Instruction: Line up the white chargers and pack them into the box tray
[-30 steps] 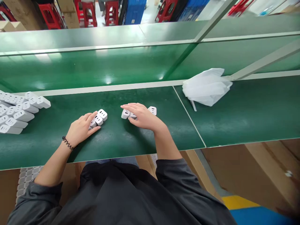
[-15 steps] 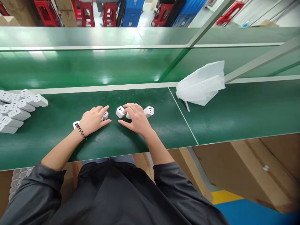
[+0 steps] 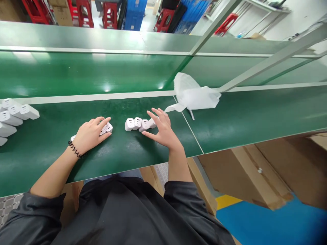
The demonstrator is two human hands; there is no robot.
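Observation:
Small white plug adapters lie on the green bench (image 3: 51,156). My left hand (image 3: 90,136) rests flat over a small cluster of adapters (image 3: 107,128), fingers on top of them. A row of adapters (image 3: 136,124) lies side by side in front of my right hand (image 3: 161,131). That hand has its fingers spread, the fingertips at the right end of the row, nothing gripped. A black coil band circles my left wrist.
A stack of more white adapters (image 3: 14,114) lies at the bench's left edge. A pile of white plastic bags (image 3: 195,96) sits at the back right by a metal strut. Cardboard boxes (image 3: 255,170) stand below the bench on the right.
My right hand has drawn back to the right and opened, leaving the adapters lined up in a row. My left hand stays on its cluster. The view has shifted right.

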